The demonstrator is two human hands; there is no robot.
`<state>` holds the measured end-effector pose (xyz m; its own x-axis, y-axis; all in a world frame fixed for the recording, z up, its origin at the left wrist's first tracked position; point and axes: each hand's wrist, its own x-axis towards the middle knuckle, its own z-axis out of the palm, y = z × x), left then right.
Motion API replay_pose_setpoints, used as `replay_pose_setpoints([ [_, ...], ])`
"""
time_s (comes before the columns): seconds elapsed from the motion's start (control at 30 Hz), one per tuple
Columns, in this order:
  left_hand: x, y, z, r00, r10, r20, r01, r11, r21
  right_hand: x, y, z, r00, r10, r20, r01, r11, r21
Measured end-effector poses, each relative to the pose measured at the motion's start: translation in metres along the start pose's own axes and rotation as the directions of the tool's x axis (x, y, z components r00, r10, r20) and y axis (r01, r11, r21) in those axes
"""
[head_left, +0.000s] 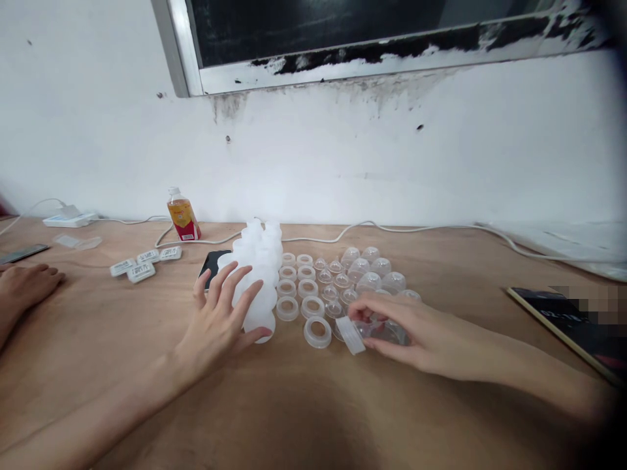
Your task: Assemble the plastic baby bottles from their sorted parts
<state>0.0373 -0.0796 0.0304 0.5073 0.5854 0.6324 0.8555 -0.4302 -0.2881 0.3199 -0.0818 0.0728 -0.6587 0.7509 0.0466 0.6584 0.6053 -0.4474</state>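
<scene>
My left hand (220, 310) rests with spread fingers over a cluster of white, round-edged pieces (262, 297) and holds nothing. Between the thumb and fingers of my right hand (401, 329) is a ribbed translucent ring (351, 335), tilted on its side. Two columns of translucent rings (287, 308) lie just right of the white pieces, with a nearer ring (317, 332) at the front. Beside them are small clear nipple-shaped pieces (330, 293), then larger clear domes (368, 282). Part of the clear pieces is hidden behind my right hand.
A drink bottle (183, 215) stands near the wall. Small labelled packs (142, 271) lie at left, near another person's hand (34, 285). A dark phone (211, 269) is partly covered by the white pieces. Another phone (563, 326) lies at right. A white cable (416, 230) runs along the back.
</scene>
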Motion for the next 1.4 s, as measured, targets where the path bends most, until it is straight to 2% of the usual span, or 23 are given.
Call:
replay_pose_setpoints([
  [0.1, -0.001, -0.003, 0.003, 1.0, 0.007, -0.001, -0.007, 1.0, 0.0, 0.002, -0.003, 0.003, 1.0, 0.0, -0.01, 0.0, 1.0, 0.009],
  [0.17, -0.002, 0.0, 0.0, 0.999, 0.008, -0.039, -0.009, 1.0, -0.018, 0.004, -0.005, 0.007, 1.0, 0.0, -0.031, 0.001, 1.0, 0.027],
  [0.23, 0.0, 0.007, -0.007, 0.996, 0.021, -0.09, -0.027, 0.997, -0.067, 0.009, -0.009, 0.011, 0.997, 0.0, -0.074, 0.003, 0.999, 0.035],
  [0.3, 0.005, 0.019, -0.016, 0.994, 0.063, -0.088, -0.076, 0.985, -0.156, 0.016, -0.015, 0.014, 0.993, -0.016, -0.119, 0.019, 1.0, 0.023],
  [0.4, 0.022, 0.04, -0.022, 0.991, 0.129, 0.045, -0.106, 0.935, -0.337, 0.029, -0.027, 0.015, 0.986, -0.049, -0.157, 0.049, 0.999, -0.007],
  [0.5, 0.04, 0.053, -0.017, 0.978, 0.103, 0.181, -0.015, 0.904, -0.428, 0.04, -0.033, 0.014, 0.976, -0.084, -0.199, 0.078, 0.996, -0.038],
  [0.63, 0.05, 0.057, -0.011, 0.951, 0.101, 0.294, 0.083, 0.83, -0.552, 0.038, -0.027, 0.018, 0.96, -0.179, -0.217, 0.162, 0.982, -0.094],
  [0.73, 0.05, 0.055, -0.017, 0.923, 0.164, 0.347, 0.11, 0.753, -0.649, 0.026, -0.02, 0.02, 0.93, -0.29, -0.226, 0.257, 0.953, -0.162],
  [0.8, 0.051, 0.052, -0.025, 0.909, 0.201, 0.365, 0.106, 0.735, -0.67, 0.016, -0.016, 0.017, 0.898, -0.361, -0.253, 0.307, 0.924, -0.228],
  [0.9, 0.054, 0.046, -0.035, 0.877, 0.22, 0.426, 0.104, 0.779, -0.618, 0.001, -0.009, 0.007, 0.842, -0.4, -0.363, 0.261, 0.889, -0.375],
  [0.93, 0.055, 0.045, -0.037, 0.865, 0.216, 0.453, 0.102, 0.809, -0.579, -0.003, -0.006, 0.005, 0.84, -0.39, -0.378, 0.219, 0.88, -0.422],
  [1.0, 0.055, 0.044, -0.036, 0.86, 0.211, 0.464, 0.052, 0.869, -0.492, -0.009, 0.0, 0.003, 0.877, -0.34, -0.34, 0.139, 0.857, -0.497],
  [1.1, 0.049, 0.048, -0.025, 0.9, 0.265, 0.346, -0.141, 0.928, -0.343, -0.009, 0.007, 0.015, 0.944, -0.258, -0.204, 0.086, 0.794, -0.602],
  [1.17, 0.044, 0.052, -0.016, 0.916, 0.299, 0.268, -0.242, 0.944, -0.226, -0.004, 0.012, 0.026, 0.957, -0.233, -0.175, 0.056, 0.737, -0.674],
  [1.23, 0.039, 0.054, -0.01, 0.912, 0.327, 0.248, -0.297, 0.943, -0.153, 0.002, 0.015, 0.036, 0.959, -0.235, -0.161, 0.041, 0.674, -0.738],
  [1.3, 0.035, 0.055, -0.007, 0.9, 0.355, 0.254, -0.328, 0.934, -0.143, 0.006, 0.018, 0.041, 0.96, -0.237, -0.149, 0.034, 0.628, -0.778],
  [1.4, 0.03, 0.054, -0.004, 0.885, 0.388, 0.258, -0.362, 0.921, -0.146, 0.01, 0.019, 0.043, 0.966, -0.222, -0.131, 0.033, 0.611, -0.791],
])
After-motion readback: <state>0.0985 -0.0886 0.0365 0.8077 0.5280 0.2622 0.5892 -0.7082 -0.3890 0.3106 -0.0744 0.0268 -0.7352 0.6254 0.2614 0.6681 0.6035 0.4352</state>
